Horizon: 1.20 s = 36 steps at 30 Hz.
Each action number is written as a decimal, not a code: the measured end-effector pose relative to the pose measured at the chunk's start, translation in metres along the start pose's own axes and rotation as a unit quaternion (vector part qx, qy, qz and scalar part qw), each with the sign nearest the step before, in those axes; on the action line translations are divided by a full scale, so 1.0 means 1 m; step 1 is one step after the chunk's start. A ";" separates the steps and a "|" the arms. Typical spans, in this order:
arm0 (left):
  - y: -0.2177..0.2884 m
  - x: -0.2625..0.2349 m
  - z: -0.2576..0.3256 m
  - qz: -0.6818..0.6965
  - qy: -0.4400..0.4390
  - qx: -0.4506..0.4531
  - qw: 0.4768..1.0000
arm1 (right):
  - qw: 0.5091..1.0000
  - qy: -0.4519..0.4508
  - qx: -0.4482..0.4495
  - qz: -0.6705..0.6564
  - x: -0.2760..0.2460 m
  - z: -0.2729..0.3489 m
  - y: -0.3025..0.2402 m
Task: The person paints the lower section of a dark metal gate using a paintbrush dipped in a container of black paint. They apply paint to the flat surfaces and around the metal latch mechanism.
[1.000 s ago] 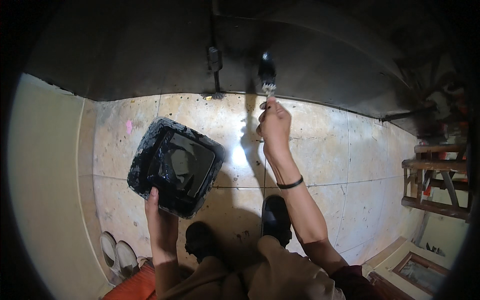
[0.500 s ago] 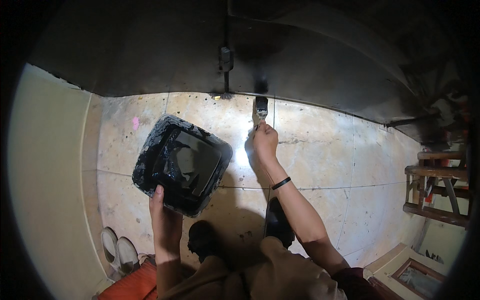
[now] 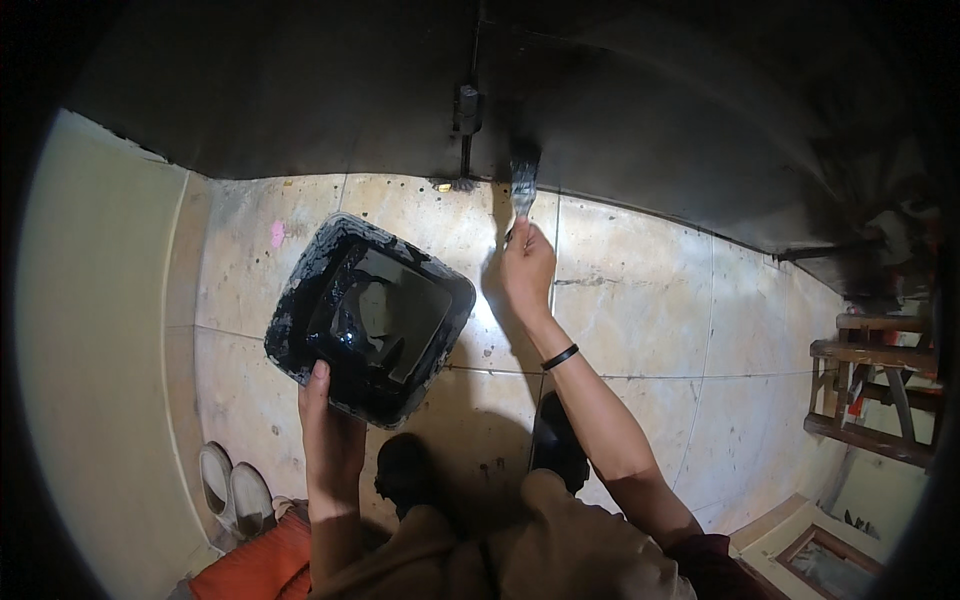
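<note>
Black paint fills one tray (image 3: 300, 330), gripped by the left hand (image 3: 325, 425); the right hand (image 3: 527, 268) grips one brush (image 3: 523, 180), now higher against the wall (image 3: 650, 120) than before.

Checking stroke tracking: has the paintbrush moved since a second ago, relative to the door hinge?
Yes. The paintbrush in the right hand sat right of the hinge and has stayed there, but the gap looks slightly narrower now.

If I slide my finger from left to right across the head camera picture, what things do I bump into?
White shoes → left hand → black paint tray → paintbrush in the right hand → black wristband → wooden ladder.
</note>
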State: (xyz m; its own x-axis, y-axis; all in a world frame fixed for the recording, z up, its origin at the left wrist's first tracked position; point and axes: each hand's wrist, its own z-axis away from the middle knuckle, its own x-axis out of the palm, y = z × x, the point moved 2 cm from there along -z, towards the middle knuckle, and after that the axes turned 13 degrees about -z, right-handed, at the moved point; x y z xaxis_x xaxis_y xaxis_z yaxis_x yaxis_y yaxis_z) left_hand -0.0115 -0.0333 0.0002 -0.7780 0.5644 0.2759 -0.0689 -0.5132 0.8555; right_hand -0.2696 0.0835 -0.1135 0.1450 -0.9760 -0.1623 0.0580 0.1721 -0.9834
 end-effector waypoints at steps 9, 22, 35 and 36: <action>-0.004 -0.011 0.001 0.011 -0.012 -0.003 1.000 | 0.952 -0.079 0.172 -0.242 -0.003 0.004 -0.101; 0.000 -0.003 -0.002 0.020 -0.024 0.001 1.000 | 0.974 -0.052 0.180 -0.127 0.014 0.012 0.008; -0.004 -0.006 -0.003 0.003 -0.016 0.001 1.000 | 0.934 -0.056 0.262 -0.236 0.030 0.010 0.010; -0.003 -0.003 -0.005 0.003 -0.019 -0.004 1.000 | 0.953 -0.050 0.212 -0.210 0.033 -0.001 0.012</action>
State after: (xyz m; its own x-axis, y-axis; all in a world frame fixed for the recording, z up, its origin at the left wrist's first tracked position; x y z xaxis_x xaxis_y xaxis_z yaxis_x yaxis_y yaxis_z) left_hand -0.0115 -0.0366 -0.0054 -0.7537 0.5861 0.2973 -0.0699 -0.5212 0.8506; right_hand -0.2651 0.0535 -0.1308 0.1137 -0.9568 0.2675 0.5231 -0.1713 -0.8349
